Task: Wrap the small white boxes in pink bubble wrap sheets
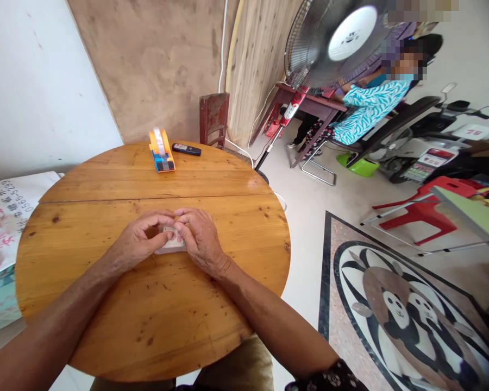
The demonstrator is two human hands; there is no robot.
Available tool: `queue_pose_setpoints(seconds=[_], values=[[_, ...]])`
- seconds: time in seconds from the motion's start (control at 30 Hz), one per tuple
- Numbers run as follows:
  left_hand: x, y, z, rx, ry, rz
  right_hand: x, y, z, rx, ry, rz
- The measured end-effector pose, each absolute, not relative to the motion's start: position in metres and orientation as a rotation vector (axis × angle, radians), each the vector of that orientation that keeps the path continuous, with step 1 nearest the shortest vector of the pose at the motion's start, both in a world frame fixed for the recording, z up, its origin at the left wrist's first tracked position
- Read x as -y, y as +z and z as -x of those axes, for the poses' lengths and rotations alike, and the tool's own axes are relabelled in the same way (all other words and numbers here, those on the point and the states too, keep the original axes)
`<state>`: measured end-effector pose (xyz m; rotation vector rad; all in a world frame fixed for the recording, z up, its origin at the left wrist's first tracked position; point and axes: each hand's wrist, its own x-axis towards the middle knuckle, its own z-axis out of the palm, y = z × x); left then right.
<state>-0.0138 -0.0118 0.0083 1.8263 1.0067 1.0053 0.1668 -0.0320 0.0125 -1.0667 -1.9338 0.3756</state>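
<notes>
On the round wooden table (106, 293), a small pale box with reddish print (171, 241) lies between my two hands. My left hand (144, 236) curves round its left side, thumb on its top. From the right, my right hand (199, 236) covers the box's right end, with its thumb and fingers bent against it. The fingertips of both hands meet at the far edge of the box and hide part of it.
An orange and blue tape dispenser (162, 152) and a black remote-like object (186, 149) lie at the table's far side. Beyond stand a wooden chair (214, 119) and a fan (338, 43). A seated person (367, 111) is at another table. Printed sheets (8, 212) lie left.
</notes>
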Motion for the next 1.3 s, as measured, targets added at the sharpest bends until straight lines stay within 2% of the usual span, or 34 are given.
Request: queue_pose_setpoints(seconds=[0.6,0.77,0.97,1.3], values=[[0.016,0.017,0.014,-1.094,1.018,-1.806,0.033,0.012,-0.165,1.907,0.430,1.059],[0.016,0.013,0.016,-1.211,0.818,-1.672,0.031,0.013,-0.167,1.850,0.487,1.000],[0.009,0.003,0.017,-1.229,0.812,-1.795,0.020,0.012,-0.174,1.738,0.622,0.997],[0.019,0.003,0.006,-0.933,0.944,-1.747,-0.003,0.064,-0.183,1.769,0.749,1.093]])
